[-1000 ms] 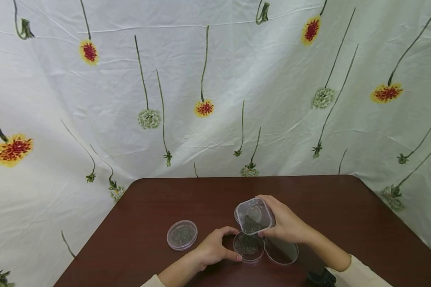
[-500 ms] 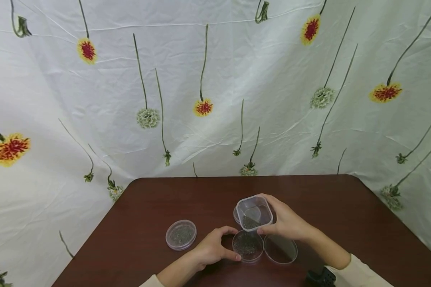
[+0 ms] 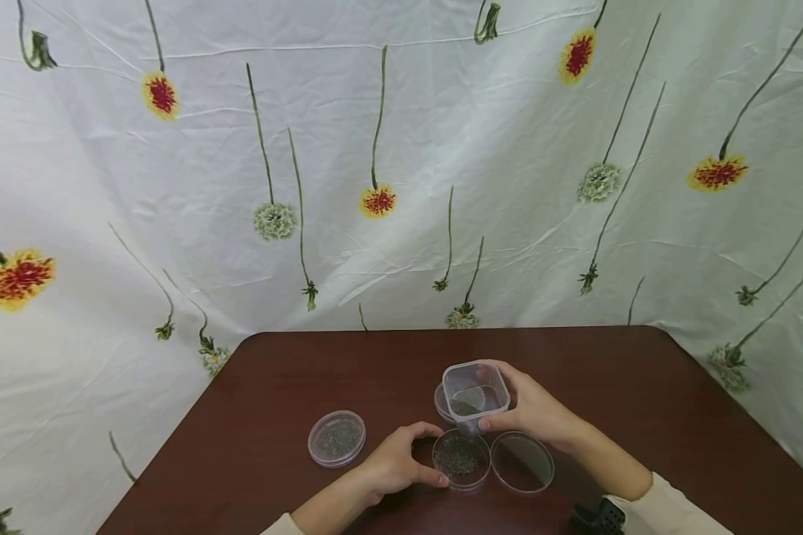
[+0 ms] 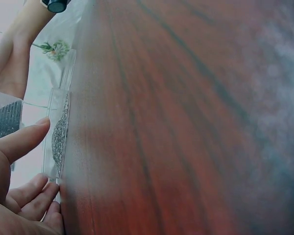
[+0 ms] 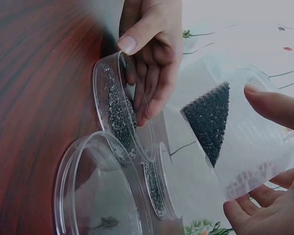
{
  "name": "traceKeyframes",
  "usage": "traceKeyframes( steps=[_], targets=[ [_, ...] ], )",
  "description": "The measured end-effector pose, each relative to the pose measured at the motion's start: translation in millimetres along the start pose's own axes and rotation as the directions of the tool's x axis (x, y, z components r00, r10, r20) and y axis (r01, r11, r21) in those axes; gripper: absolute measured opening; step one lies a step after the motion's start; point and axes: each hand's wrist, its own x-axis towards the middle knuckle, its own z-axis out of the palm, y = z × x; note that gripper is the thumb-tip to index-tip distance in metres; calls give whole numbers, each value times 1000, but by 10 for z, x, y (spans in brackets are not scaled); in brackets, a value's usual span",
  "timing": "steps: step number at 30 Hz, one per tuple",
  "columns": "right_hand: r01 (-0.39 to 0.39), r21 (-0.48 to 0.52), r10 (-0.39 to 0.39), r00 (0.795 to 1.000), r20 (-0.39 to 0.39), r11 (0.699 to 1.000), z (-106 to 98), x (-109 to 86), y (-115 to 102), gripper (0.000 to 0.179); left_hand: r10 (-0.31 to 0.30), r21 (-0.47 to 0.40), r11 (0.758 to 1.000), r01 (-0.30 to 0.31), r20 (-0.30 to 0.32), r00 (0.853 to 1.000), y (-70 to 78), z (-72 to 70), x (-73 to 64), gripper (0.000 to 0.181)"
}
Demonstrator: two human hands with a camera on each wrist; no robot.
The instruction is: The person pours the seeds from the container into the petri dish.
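Observation:
My right hand (image 3: pixel 535 412) grips a clear, square plastic container (image 5: pixel 257 147) by its side, thumb on one face and fingers on the other. The container is tilted above a round petri dish (image 3: pixel 467 481), with dark granules (image 5: pixel 210 122) gathered in its lower corner. My left hand (image 3: pixel 398 462) holds that petri dish at its rim, thumb on the near side and index finger on the far side. Dark granules (image 3: pixel 456 455) are spread over the dish's floor. Against its right side lies a clear, round dish (image 3: pixel 523 475) without granules.
Another petri dish (image 3: pixel 337 462) with granules stands to the left on the brown table (image 3: pixel 274 386). Partly hidden behind the container is a further round dish (image 3: pixel 442 405). A white cloth (image 3: pixel 401 282) with printed flowers hangs behind the table. A black device (image 3: pixel 602 515) sits at the right wrist.
My right hand has tipped the container back towards upright and slightly away from me. Its granules show lower and in a smaller patch. My left hand keeps its place on the petri dish.

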Motion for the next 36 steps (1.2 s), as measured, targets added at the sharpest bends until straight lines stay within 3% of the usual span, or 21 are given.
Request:
traceKeyframes(
  steps=[7,21,26,33,36],
  targets=[
    [-61,153,60,998,9,986,-15,0,3,86,6,5,1000,-6,-9,1000,2,1,-4,60],
    [-113,280,114,993,11,953,-41,-8,8,87,9,6,1000,-9,-11,1000,5,4,-9,60],
    [-133,331,126,991,43,934,-34,5,17,85,9,6,1000,-9,-8,1000,1,3,-3,60],
    [-157,444,133,987,86,882,-26,13,18,79,-5,-7,1000,5,8,1000,12,-8,-7,61],
    [-159,445,133,987,90,881,-27,7,-10,79,-7,-4,1000,7,8,1000,8,-12,-1,61]
  ],
)
